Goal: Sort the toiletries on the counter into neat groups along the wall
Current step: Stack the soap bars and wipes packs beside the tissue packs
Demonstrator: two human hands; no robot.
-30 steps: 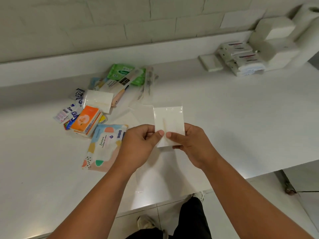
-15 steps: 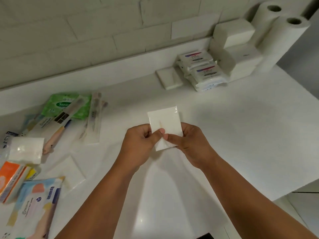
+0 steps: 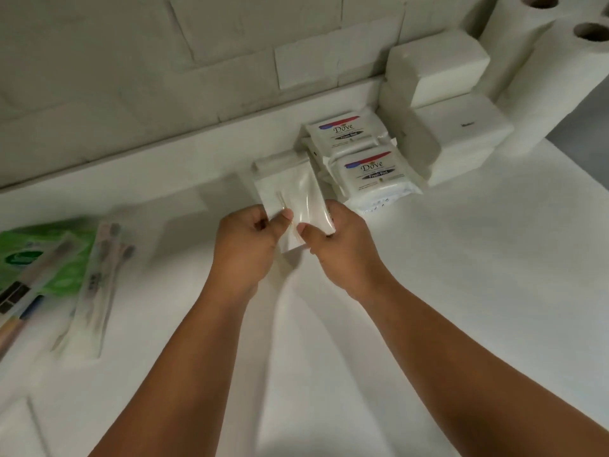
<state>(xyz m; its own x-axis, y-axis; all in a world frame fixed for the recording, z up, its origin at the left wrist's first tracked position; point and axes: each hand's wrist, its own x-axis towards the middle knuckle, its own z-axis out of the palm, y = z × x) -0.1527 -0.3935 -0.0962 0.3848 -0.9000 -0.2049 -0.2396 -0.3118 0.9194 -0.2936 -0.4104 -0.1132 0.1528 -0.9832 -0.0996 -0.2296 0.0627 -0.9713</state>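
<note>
Sorting: unfinished, judged from loose toothbrushes (image 3: pixel 99 285) at left
Left hand (image 3: pixel 245 240): closed, sachet (image 3: pixel 293 196) pinched at its near edge
Right hand (image 3: pixel 339 244): closed on same sachet, held before wipes (image 3: pixel 372 174)
Risk: slick film could be dropped if either pinch is loosened

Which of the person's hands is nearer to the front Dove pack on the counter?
The right hand. It sits just left of and below the front Dove pack, gripping the clear sachet. The left hand grips the sachet's other side, farther left.

Dim, soft, motion-blurred, wide-angle warp
</note>
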